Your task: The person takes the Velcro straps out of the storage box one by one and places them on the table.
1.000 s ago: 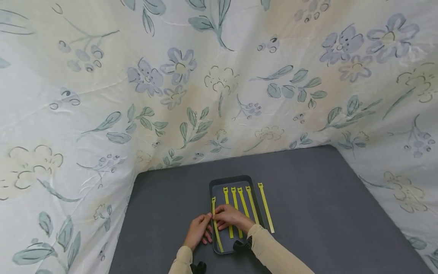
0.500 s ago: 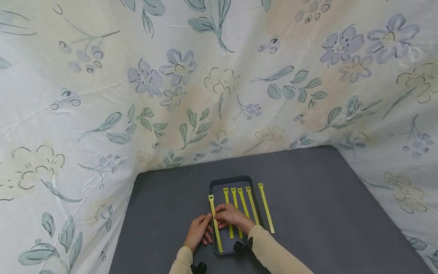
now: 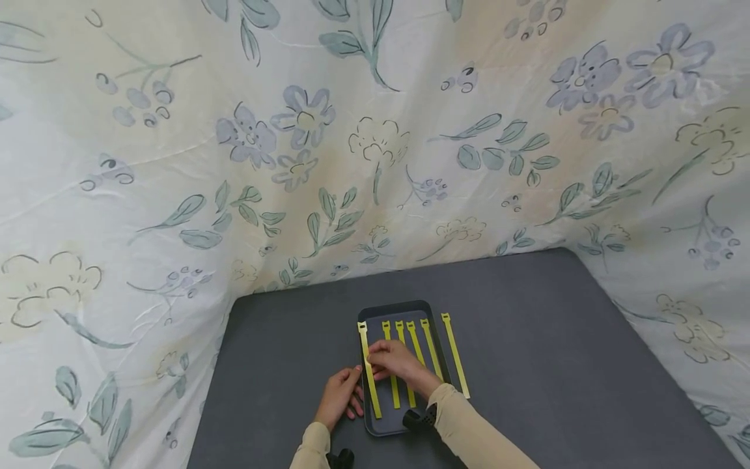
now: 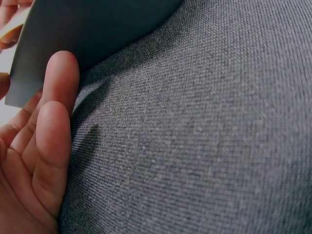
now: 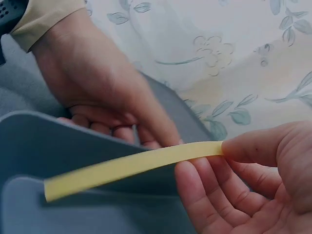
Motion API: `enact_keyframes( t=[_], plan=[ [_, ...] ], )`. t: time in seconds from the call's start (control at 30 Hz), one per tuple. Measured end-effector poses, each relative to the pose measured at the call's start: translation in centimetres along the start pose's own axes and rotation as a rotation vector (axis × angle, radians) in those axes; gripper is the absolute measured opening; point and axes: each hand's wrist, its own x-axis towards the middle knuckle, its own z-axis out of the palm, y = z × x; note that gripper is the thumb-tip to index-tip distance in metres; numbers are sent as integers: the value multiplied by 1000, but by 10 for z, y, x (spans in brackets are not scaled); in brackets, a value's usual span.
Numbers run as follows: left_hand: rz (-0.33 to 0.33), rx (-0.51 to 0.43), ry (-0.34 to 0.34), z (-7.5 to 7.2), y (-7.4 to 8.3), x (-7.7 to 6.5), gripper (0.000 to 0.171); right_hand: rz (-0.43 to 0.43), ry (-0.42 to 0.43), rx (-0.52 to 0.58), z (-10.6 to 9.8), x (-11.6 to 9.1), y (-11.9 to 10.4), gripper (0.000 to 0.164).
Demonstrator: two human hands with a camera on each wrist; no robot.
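Note:
A yellow strap-type cable tie (image 3: 372, 391) with a slotted head lies along the left side of a dark grey tray (image 3: 389, 426). My right hand (image 3: 397, 360) pinches it between thumb and fingers near its middle. The right wrist view shows the free end of this tie (image 5: 107, 171) curving down over the tray floor. At the tray's left wall, my left hand (image 3: 340, 393) holds the rim; in the left wrist view its fingertips (image 4: 62, 73) lie against the outer side of the wall (image 4: 102, 29). Several more yellow ties (image 3: 395, 391) lie side by side in the tray, partly hidden by my right hand.
Another yellow tie (image 3: 456, 355) lies on the dark grey tabletop (image 3: 539, 352), just right of the tray. Floral cloth (image 3: 375, 163) hangs behind the table and on both sides.
My right hand has shifted the pinched tie away from me along the tray's left side, and its head now lies near the far left corner. The left hand has stayed in place.

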Motion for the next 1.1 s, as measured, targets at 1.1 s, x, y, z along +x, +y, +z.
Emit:
enact_keyframes(
  t=[1.1],
  plan=[
    [7,-9,39,4,1,-7,56,-124,146,16,-50,-15,-52,26]
  ],
)
